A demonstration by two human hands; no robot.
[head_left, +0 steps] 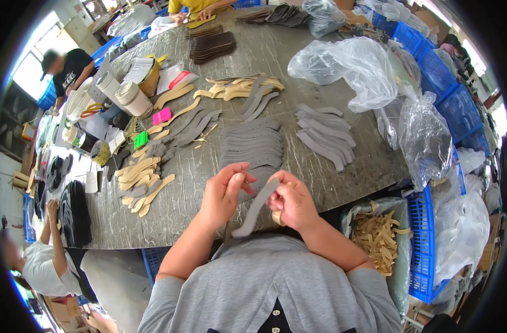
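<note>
My right hand [292, 204] pinches the upper end of a curved grey strip [255, 209], with a ring-like tan item on one finger. The strip hangs slantwise, its lower end near my shirt. Left of it, my left hand [223, 194] has its fingers apart and appears to hold nothing. Just beyond both hands, a row of overlapping grey strips [251, 143] with small holes lies on the table [203, 233]. To the right is another group of curved grey strips [325, 133]. Tan strips [139, 175] and more grey strips [195, 127] lie at the left.
A bin of tan scraps [375, 236] stands by my right side, beside a blue crate [421, 238]. Clear plastic bags [347, 64] cover the table's right side. Cups [132, 99] and brown stacked pieces [212, 47] stand farther off. Other people work at the left and far edges.
</note>
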